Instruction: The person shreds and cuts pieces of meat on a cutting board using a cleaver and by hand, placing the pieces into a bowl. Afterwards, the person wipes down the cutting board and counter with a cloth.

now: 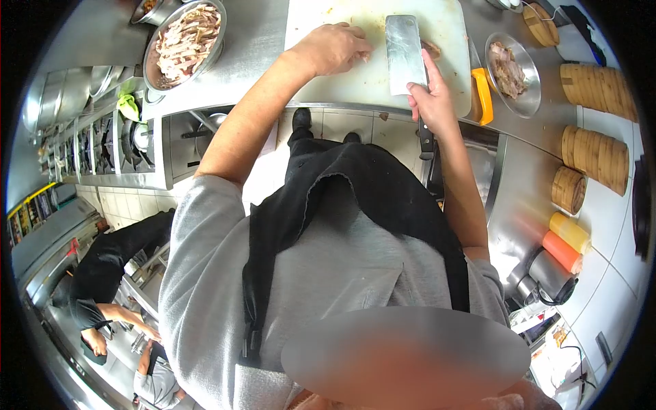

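Note:
My right hand grips a cleaver by its handle, its broad blade lying over the white cutting board. A brownish piece of meat shows just beyond the blade's right edge, partly covered by it. To the left of the cleaver, my left hand rests on the board with fingers curled round a small, pale piece of meat, mostly hidden under the fingertips. Small scraps and wet smears mark the board.
A colander heaped with meat strips stands left; a steel bowl of meat pieces stands right. Beside the board lies a yellow-orange handle. Bamboo steamers line the right wall. Two people work behind, lower left.

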The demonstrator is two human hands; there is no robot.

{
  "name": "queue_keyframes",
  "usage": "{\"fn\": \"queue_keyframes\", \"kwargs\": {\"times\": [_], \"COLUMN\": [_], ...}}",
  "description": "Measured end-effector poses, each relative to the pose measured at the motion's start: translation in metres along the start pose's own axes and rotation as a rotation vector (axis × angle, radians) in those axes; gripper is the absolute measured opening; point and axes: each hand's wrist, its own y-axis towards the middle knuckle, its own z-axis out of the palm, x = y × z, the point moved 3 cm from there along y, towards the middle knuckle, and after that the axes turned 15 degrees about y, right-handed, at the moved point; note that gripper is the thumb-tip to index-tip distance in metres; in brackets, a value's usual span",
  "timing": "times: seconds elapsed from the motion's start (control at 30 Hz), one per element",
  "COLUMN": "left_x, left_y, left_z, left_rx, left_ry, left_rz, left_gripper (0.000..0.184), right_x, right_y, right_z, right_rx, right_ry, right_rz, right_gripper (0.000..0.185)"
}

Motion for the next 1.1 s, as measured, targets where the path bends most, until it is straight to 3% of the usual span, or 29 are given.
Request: {"fn": "queue_keyframes", "kwargs": {"times": [0.3, 0.53, 0.6, 0.67, 0.73, 0.8, 0.87, 0.9, 0.93, 1.07, 1.1], "left_x": [-0.001, 0.027, 0.058, 0.084, 0.092, 0.119, 0.152, 0.166, 0.176, 0.149, 0.129], "left_y": [-0.017, -0.055, -0.080, -0.111, -0.136, -0.170, -0.199, -0.213, -0.215, -0.171, -0.148], "left_z": [0.004, -0.021, -0.054, -0.100, -0.157, -0.160, -0.148, -0.140, -0.129, -0.109, -0.112], "left_rx": [0.058, -0.089, -0.155, -0.331, -0.180, -0.202, -0.232, -0.335, -0.154, -0.229, -0.166], "left_ry": [0.018, -0.080, -0.097, 0.069, 0.011, 0.284, 0.370, 0.356, 0.389, 0.150, 0.014], "left_rz": [-0.213, -0.356, -0.523, -0.746, -0.957, -0.958, -0.965, -0.822, -0.974, -0.811, -0.870], "left_gripper": [0.016, 0.018, 0.026, 0.020, 0.025, 0.027, 0.032, 0.032, 0.033, 0.041, 0.041], "right_x": [-0.004, -0.009, -0.014, -0.010, -0.007, -0.006, -0.008, -0.008, -0.009, -0.003, 0.003], "right_y": [0.000, 0.002, 0.006, 0.005, 0.005, 0.004, 0.007, 0.007, 0.007, -0.015, -0.026], "right_z": [0.003, 0.000, 0.000, 0.003, 0.003, 0.004, 0.005, 0.001, -0.002, -0.006, -0.008], "right_rx": [0.069, 0.044, 0.059, 0.067, 0.061, 0.077, 0.084, 0.081, 0.048, 0.061, 0.079], "right_ry": [-0.015, -0.147, -0.091, -0.098, -0.106, -0.057, -0.058, -0.067, -0.078, -0.065, -0.050], "right_rz": [-0.012, 0.009, -0.040, -0.007, 0.021, 0.026, 0.034, 0.040, 0.042, 0.069, 0.094], "right_gripper": [0.078, 0.077, 0.076, 0.076, 0.076, 0.075, 0.075, 0.075, 0.075, 0.076, 0.076]}}
